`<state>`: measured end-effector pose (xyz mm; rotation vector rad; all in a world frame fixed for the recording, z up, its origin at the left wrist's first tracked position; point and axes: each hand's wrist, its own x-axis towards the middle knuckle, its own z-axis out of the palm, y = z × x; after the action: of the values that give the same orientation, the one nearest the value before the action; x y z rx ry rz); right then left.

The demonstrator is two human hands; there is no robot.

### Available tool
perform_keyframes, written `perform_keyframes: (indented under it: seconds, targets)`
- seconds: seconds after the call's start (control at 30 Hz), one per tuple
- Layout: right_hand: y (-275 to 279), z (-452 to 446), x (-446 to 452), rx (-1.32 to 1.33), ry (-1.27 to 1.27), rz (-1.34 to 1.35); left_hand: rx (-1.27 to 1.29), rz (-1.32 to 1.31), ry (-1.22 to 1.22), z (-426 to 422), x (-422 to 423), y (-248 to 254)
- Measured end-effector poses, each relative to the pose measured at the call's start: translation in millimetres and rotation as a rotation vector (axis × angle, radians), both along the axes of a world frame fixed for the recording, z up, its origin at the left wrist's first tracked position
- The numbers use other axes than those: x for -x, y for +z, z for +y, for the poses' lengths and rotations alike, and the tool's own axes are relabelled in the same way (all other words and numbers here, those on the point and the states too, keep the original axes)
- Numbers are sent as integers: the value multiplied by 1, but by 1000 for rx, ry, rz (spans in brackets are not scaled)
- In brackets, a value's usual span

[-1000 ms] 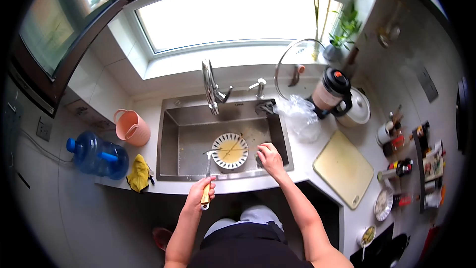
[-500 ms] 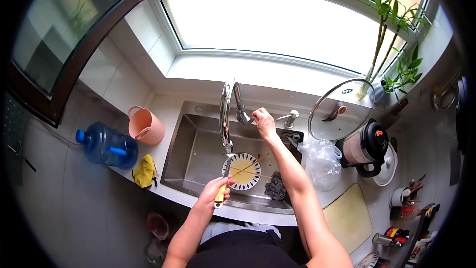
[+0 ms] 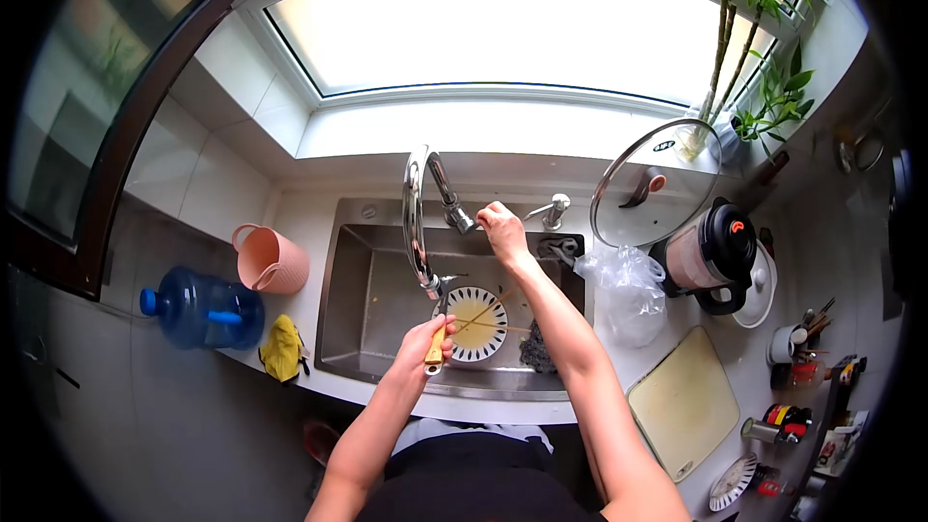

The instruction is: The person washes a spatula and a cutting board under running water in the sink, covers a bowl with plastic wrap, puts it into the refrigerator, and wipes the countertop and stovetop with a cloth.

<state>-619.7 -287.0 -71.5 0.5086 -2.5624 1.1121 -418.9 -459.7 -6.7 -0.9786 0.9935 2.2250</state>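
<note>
My left hand is closed around the yellow handle of a small knife. Its narrow grey blade points up beneath the spout of the chrome faucet. My right hand is closed on the lever at the faucet's base; the fingers hide most of that lever. Below, in the steel sink, a white plate with dark rim marks holds yellowish liquid. Thin chopsticks lie across the plate. A dark scouring pad sits to its right, partly behind my right forearm.
Left of the sink are a pink basket, a yellow cloth and a blue water jug. On the right stand a glass lid, a plastic bag, a black-topped appliance and a cutting board.
The view has shifted slightly. The knife blade stays under the spout, and my right hand remains at the faucet lever. No clear change in either grip.
</note>
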Motion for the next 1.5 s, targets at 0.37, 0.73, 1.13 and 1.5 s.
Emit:
perform_keyframes:
  seconds: [0.37,0.73,1.13,1.5]
  targets:
    - [2,-2,-6,16,-18,17,2,-86,-22,0,23,4]
    - [8,-1,-8,11,-10,-30,-11,-101,-50,2,35,-3]
    - [-89,116,-194,-624,-39,-1053,-126,-139,5,2,56,-46]
    - [-199,95,-221,-757,-303,-891,-89,-115,-253,-8,40,-35]
